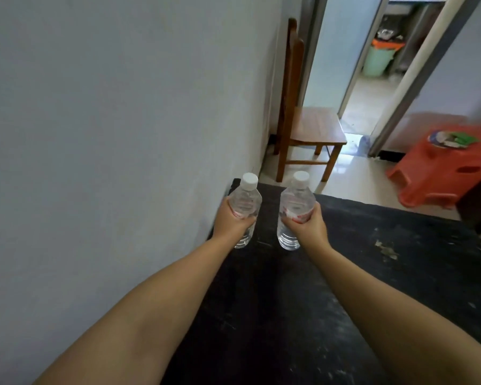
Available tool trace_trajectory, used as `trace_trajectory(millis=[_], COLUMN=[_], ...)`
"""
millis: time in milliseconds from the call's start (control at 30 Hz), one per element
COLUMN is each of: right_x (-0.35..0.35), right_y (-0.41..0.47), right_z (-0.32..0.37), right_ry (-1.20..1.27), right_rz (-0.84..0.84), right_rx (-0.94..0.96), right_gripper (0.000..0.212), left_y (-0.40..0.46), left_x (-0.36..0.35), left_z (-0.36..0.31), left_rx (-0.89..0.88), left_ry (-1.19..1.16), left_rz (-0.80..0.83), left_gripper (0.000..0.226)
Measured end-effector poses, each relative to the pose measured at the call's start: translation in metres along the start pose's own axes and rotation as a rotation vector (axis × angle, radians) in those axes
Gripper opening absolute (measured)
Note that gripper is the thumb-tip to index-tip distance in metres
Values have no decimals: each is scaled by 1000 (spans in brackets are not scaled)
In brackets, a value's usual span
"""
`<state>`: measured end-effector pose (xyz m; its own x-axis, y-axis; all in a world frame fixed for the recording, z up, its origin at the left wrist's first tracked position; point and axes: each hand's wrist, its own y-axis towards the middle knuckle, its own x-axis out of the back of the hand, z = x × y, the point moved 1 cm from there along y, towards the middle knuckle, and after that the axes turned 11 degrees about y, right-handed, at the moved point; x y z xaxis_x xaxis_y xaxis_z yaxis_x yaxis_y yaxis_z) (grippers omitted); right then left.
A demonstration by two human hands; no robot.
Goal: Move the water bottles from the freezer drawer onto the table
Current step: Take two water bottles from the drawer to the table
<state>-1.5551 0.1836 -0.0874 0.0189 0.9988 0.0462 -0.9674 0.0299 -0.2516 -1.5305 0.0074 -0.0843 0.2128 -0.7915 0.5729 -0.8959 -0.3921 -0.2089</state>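
Two clear water bottles with white caps and red-and-white labels stand upright over the far left part of a dark, scuffed table (372,245). My left hand (229,222) grips the left bottle (246,202) around its middle, close to the wall. My right hand (307,226) grips the right bottle (296,201) the same way. The bottle bases sit at or just above the tabletop; I cannot tell whether they touch it. The freezer drawer is out of view.
A pale wall (109,134) runs along the table's left side. Beyond the table stands a wooden chair (308,126). A red plastic stool (439,165) with small items on it stands at the right. An open doorway shows a green bin (378,58).
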Motion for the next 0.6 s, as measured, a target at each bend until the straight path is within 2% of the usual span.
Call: trace_trajectory(millis=[167, 367, 600], right_x=[-10, 7, 11], right_y=[33, 35, 29], right_z=[-20, -30, -28], right_ry=[-7, -19, -31], right_rz=[-55, -72, -80], right_rx=[11, 22, 11], right_gripper=[77, 78, 78], left_y=[40, 48, 48], left_x=[-16, -25, -26], left_z=[13, 23, 24], left_rx=[13, -45, -30], left_ry=[-68, -71, -56], left_rz=[-20, -13, -26], left_gripper=[67, 72, 72])
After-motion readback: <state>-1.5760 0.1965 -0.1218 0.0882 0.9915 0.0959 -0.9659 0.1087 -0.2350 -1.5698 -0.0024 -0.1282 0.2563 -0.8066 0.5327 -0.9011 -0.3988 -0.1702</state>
